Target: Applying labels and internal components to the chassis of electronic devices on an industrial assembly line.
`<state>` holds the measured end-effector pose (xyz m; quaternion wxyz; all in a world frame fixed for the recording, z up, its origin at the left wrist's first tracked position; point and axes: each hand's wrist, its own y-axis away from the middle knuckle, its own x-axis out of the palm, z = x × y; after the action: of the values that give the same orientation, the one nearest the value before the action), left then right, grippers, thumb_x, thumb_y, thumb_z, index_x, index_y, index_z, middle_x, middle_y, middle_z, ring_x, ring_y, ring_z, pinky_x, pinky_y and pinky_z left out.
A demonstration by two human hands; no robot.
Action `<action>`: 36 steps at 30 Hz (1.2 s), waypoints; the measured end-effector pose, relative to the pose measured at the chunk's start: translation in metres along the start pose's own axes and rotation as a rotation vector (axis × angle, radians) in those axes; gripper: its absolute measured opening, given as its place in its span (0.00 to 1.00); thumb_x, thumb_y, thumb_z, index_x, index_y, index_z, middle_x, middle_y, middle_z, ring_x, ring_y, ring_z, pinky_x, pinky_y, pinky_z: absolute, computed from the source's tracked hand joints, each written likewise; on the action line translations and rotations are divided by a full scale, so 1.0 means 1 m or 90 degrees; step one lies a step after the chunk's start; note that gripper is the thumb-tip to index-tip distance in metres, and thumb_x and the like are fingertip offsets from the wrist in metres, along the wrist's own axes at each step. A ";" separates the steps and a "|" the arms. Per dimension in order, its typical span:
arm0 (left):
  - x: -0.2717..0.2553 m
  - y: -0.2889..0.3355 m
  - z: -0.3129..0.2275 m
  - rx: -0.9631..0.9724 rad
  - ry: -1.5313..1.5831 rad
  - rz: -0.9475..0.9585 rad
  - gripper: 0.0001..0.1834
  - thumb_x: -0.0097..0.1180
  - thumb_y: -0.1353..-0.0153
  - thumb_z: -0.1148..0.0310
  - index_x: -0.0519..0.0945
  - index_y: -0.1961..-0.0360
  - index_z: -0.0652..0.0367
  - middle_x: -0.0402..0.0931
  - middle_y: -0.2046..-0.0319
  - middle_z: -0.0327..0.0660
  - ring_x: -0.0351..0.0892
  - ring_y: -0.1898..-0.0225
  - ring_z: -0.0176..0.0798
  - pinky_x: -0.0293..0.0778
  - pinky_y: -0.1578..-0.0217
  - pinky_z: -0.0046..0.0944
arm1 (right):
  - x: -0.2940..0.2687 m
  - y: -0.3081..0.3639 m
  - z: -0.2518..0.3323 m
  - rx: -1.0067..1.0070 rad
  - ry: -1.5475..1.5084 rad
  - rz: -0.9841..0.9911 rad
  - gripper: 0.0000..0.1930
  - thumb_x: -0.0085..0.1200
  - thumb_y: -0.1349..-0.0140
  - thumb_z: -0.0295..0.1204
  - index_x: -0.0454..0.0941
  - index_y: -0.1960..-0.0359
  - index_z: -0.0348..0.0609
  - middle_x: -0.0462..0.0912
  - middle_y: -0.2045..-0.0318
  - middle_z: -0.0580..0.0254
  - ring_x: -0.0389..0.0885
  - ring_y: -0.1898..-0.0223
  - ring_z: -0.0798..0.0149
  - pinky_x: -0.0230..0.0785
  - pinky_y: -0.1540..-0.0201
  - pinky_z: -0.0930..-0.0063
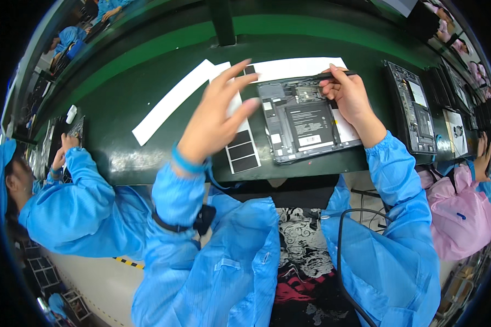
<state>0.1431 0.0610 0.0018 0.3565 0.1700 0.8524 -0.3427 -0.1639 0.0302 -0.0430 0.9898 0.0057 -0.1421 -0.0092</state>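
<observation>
My left hand (218, 111) is raised over a white sheet (230, 109), its fingers spread and nothing in them. The black rectangular pads (243, 150) on that sheet lie below the hand. To the right lies an opened tablet-like device (275, 125) with its insides bare, a black battery (312, 121) in its middle. My right hand (350, 98) is at the device's upper right corner, pinching a slim black pen-like tool (343, 73). What the tool's tip touches is too small to make out. A blue band circles my left wrist.
White strips (172, 103) lie to the left, and another white strip (300, 68) lies behind the device. More opened devices (412, 106) stand at the right on the green table (123, 98). Co-workers in blue (76, 201) and pink (458, 212) sit on either side. A black cable (339, 250) hangs before me.
</observation>
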 end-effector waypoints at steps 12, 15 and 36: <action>0.019 0.091 0.002 -0.222 -0.259 0.055 0.38 0.58 0.43 0.55 0.62 0.33 0.55 0.64 0.35 0.44 0.56 0.31 0.52 0.46 0.34 0.60 | 0.145 0.037 -0.023 -0.111 0.490 0.174 0.13 0.55 0.40 0.34 0.81 0.68 0.34 0.83 0.78 0.55 0.83 0.76 0.63 0.73 0.71 0.73; 0.017 0.091 0.003 -0.226 -0.234 0.049 0.37 0.58 0.43 0.55 0.63 0.34 0.55 0.66 0.36 0.43 0.56 0.31 0.52 0.46 0.34 0.61 | 0.151 0.036 -0.023 -0.148 0.536 0.167 0.14 0.56 0.43 0.36 0.82 0.71 0.33 0.82 0.81 0.50 0.84 0.76 0.54 0.74 0.69 0.67; 0.004 0.085 0.010 -0.273 -0.150 0.074 0.46 0.65 0.47 0.58 0.57 0.32 0.63 0.64 0.36 0.51 0.59 0.33 0.54 0.53 0.35 0.54 | 0.072 0.041 0.024 -0.183 0.197 0.097 0.11 0.53 0.33 0.30 0.78 0.60 0.33 0.84 0.69 0.53 0.84 0.70 0.69 0.71 0.74 0.83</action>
<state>0.1913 0.1145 -0.0455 0.5005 0.0985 0.8469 -0.1505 -0.1008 0.0696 0.0003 0.9883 -0.1450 0.0146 0.0461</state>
